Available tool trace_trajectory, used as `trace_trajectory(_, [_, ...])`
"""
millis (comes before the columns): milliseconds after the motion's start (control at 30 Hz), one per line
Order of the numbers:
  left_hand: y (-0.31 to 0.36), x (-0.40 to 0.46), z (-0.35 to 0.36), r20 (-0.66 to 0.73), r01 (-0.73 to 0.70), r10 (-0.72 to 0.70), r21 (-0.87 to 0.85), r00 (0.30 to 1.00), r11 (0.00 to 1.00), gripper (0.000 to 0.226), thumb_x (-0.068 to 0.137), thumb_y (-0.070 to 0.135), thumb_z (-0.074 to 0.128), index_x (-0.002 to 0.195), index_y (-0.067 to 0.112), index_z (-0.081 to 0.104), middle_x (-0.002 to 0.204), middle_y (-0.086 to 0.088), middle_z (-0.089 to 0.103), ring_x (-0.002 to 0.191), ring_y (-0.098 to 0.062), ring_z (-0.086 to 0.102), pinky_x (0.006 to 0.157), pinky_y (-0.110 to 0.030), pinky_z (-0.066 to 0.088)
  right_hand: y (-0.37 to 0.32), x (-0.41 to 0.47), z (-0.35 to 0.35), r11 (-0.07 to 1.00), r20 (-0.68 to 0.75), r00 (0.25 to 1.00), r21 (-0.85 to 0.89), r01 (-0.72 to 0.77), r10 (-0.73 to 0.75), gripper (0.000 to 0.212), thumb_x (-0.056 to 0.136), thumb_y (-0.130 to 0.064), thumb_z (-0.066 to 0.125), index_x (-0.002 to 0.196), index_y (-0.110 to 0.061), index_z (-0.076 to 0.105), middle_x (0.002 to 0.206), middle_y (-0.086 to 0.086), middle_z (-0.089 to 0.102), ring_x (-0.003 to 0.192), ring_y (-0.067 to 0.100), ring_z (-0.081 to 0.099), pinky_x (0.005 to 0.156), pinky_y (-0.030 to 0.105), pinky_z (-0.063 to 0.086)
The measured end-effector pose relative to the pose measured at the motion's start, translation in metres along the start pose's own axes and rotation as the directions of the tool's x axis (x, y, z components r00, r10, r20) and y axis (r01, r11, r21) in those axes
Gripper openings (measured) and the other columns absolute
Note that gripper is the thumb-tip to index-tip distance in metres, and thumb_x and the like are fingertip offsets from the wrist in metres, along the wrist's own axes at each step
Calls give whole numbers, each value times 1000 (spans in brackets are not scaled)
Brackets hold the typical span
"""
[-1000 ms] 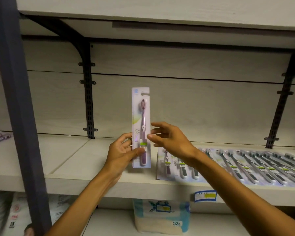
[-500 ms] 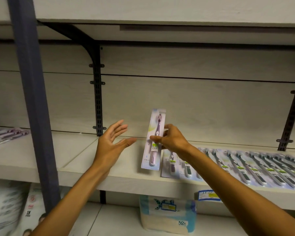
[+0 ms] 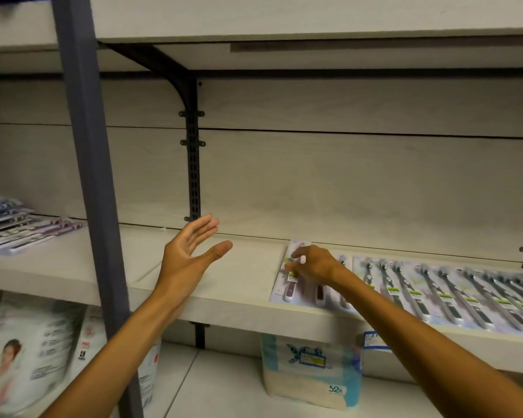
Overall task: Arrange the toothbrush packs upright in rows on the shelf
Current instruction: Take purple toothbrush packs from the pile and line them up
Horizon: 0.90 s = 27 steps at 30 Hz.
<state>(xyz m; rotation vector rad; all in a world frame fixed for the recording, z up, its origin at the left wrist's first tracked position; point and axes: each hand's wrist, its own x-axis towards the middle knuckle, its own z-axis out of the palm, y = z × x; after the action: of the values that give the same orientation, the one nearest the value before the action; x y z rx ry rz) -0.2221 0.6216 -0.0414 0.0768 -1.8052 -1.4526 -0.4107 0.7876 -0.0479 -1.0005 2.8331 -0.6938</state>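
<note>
From the head camera, a purple toothbrush pack (image 3: 287, 279) is seen lying at the left end of a row of toothbrush packs (image 3: 441, 289) on a pale wooden shelf (image 3: 242, 285). It is pinched near its upper half by the right hand (image 3: 313, 265), fingers curled on it. The left hand (image 3: 191, 251) is held above the shelf, spread wide with nothing in it. For a tidy result, the pack's edge is best squared against its neighbour and its foot lined up with the shelf front before the pinch is let go. More packs (image 3: 21, 227) are seen beyond the grey upright post (image 3: 88, 176).
</note>
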Motion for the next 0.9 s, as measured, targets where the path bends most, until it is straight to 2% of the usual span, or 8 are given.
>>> trace_trajectory(267, [25, -14, -9, -27, -34, 34, 6, 999, 999, 65, 65, 29, 74, 126, 27, 52, 126, 9, 61, 117, -1, 56, 94, -19, 48, 6, 0, 13, 985, -19, 999, -169, 39, -42, 39, 99, -39, 41, 125, -18, 61, 130, 9, 60, 114, 27, 54, 104, 40, 38])
trace_trajectory(433, [43, -24, -24, -55, -87, 89, 41, 994, 995, 64, 67, 25, 73, 127, 25, 52, 125, 11, 61, 117, 0, 55, 93, -17, 48, 6, -2, 16, 896, 7, 999, -442, 38, -39, 35, 97, -17, 51, 131, -26, 53, 131, 9, 54, 120, 29, 44, 103, 37, 35])
trace_trajectory(533, [52, -25, -39, -71, -126, 131, 66, 989, 990, 63, 66, 25, 73, 126, 27, 52, 126, 10, 61, 119, -1, 55, 93, -18, 49, 0, -8, 12, 891, -33, 999, -454, -4, -13, 37, 97, -23, 49, 134, -26, 49, 135, 8, 51, 124, 30, 39, 102, 36, 33])
trace_trajectory(633, [59, -21, -55, -81, -171, 179, 96, 980, 980, 64, 66, 23, 73, 127, 25, 52, 127, 11, 60, 120, -2, 54, 86, -13, 49, -13, -14, 1, 964, -209, 972, -260, 54, -110, 51, 96, -43, 45, 142, -21, 42, 139, 12, 44, 129, 30, 33, 105, 36, 34])
trace_trajectory(700, [62, -18, -67, -94, -205, 217, 124, 972, 971, 65, 67, 24, 72, 128, 24, 51, 128, 11, 58, 121, -1, 53, 84, -10, 49, -30, -19, -8, 971, -403, 883, -84, 224, -238, 58, 92, -48, 48, 143, -21, 41, 143, 12, 40, 133, 27, 34, 106, 36, 35])
trace_trajectory(767, [62, -13, -80, -113, -235, 250, 134, 962, 963, 65, 67, 27, 72, 128, 24, 51, 130, 11, 57, 122, -1, 51, 92, -20, 50, -57, -28, -17, 912, -523, 776, -6, 411, -353, 62, 88, -50, 53, 142, -23, 40, 146, 6, 40, 133, 23, 38, 105, 34, 33])
trace_trajectory(833, [60, -7, -97, -134, -261, 282, 152, 950, 953, 64, 69, 31, 74, 128, 25, 51, 134, 9, 54, 125, -4, 49, 99, -32, 49, -90, -41, -23, 839, -594, 709, 103, 534, -379, 68, 83, -53, 57, 142, -26, 38, 148, 0, 40, 133, 19, 40, 109, 37, 34])
trace_trajectory(900, [56, -1, -117, -144, -299, 331, 203, 933, 932, 68, 72, 36, 76, 133, 22, 50, 137, 7, 51, 128, -6, 47, 100, -33, 48, -121, -50, -23, 770, -643, 659, 164, 616, -391, 75, 78, -58, 58, 144, -28, 36, 149, -5, 38, 134, 14, 39, 110, 41, 37])
